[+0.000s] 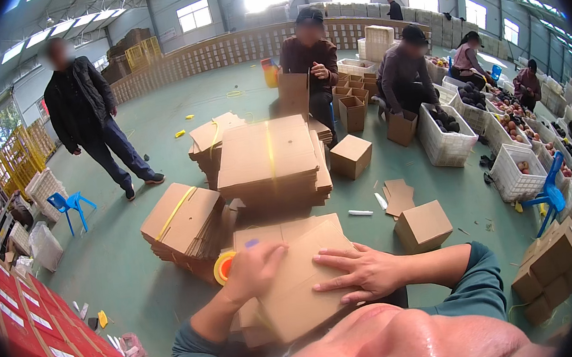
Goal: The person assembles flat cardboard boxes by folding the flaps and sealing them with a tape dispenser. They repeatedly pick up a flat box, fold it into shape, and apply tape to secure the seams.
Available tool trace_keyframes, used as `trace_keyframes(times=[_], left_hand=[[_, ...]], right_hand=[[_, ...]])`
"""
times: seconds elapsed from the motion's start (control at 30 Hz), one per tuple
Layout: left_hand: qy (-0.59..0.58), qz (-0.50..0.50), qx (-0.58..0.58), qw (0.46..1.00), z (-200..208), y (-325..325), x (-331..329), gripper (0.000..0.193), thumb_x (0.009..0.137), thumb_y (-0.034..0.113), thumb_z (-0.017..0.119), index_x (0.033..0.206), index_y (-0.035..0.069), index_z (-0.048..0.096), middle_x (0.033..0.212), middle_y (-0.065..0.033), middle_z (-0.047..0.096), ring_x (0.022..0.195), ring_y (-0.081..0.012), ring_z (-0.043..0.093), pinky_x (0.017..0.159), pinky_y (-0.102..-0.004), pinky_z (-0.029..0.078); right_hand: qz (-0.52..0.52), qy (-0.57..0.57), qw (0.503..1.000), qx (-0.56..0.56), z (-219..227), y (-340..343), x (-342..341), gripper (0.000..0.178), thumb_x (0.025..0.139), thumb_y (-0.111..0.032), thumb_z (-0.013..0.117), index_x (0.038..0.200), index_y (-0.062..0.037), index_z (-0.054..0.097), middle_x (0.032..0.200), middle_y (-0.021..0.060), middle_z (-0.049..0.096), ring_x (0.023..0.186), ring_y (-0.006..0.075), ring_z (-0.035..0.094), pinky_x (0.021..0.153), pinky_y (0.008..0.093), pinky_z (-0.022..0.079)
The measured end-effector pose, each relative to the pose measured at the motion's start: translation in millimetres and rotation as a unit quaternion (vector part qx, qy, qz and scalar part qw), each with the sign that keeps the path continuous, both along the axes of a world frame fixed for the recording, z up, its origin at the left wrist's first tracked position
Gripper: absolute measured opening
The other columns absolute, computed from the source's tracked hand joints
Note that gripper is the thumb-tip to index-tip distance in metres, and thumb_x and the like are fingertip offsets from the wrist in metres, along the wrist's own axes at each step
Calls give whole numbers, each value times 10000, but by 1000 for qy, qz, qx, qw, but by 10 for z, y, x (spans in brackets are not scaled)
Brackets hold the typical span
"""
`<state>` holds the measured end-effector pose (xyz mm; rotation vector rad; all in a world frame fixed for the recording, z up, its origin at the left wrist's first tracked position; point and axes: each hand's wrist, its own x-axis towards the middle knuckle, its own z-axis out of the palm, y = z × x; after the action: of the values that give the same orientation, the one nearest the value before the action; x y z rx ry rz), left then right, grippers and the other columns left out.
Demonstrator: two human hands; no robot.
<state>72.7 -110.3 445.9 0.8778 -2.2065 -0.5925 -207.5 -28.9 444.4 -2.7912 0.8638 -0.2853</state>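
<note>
Carton: the brown carton (304,288) sits on the near side of the big stack (246,160), under both hands
Right hand: the right hand (359,273) lies on the carton with fingers spread
Left hand: the left hand (257,272) is curled over the carton's left side; whether its fingers pinch anything, I cannot tell
Tape: an orange-and-yellow tape roll (223,267) shows just beside the left hand, nearer than the big stack
Cardboard piles: a small stack (196,220) is left of and nearer than the big stack, crowding that side
Floor on the right: a closed box (351,157) is just right of the big stack; white strips (360,212) and a cardboard scrap (399,196) lie nearer
Farther right: a white crate (447,146) of dark things is well apart from the big stack
Workers: a standing person (88,116) is left of the big stack; another person (310,47) is behind it, legs partly hidden by cardboard
Hard to see: the tape roll is partly covered; red boxes (31,338), left of and nearer than the big stack, are cut off by the dark rim
</note>
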Motion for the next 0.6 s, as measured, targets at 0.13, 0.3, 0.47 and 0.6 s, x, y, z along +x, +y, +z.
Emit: trace_keyframes(times=[0.13, 0.3, 0.47, 0.6], left_hand=[[46, -35, 157, 986, 27, -153, 76, 236, 998, 155, 555, 1093, -6, 700, 985, -90, 731, 863, -142, 666, 788, -281, 525], [225, -106, 347, 904, -231, -420, 535, 382, 1061, 255, 463, 1327, -8, 544, 1227, -100, 638, 1037, -162, 651, 940, -295, 503], [-184, 218, 46, 957, -1150, -575, 764, 457, 932, 329, 597, 1305, 71, 541, 1085, -189, 686, 1006, -380, 656, 895, -423, 514], [-316, 245, 105, 911, -1437, -566, 596, 501, 942, 363, 506, 1356, 81, 474, 1102, -213, 674, 1060, -415, 625, 913, -452, 499]], right_hand=[[-8, 23, 1000, 17, 62, -76, 28, 513, 958, -479, 528, 1450, -339, 480, 1581, 195, 239, 1478, 370, 213, 1085, 629, 288], [-32, 37, 999, 10, 158, 23, 81, 500, 921, -464, 568, 1400, -325, 549, 1565, 192, 294, 1435, 393, 298, 1089, 573, 301], [-40, 38, 998, 10, 96, -1, 92, 500, 902, -474, 552, 1372, -309, 588, 1562, 190, 310, 1428, 404, 306, 1135, 529, 268], [-49, 32, 998, 11, 100, -16, 105, 494, 897, -448, 564, 1371, -313, 588, 1563, 184, 304, 1430, 399, 302, 1138, 530, 264]])
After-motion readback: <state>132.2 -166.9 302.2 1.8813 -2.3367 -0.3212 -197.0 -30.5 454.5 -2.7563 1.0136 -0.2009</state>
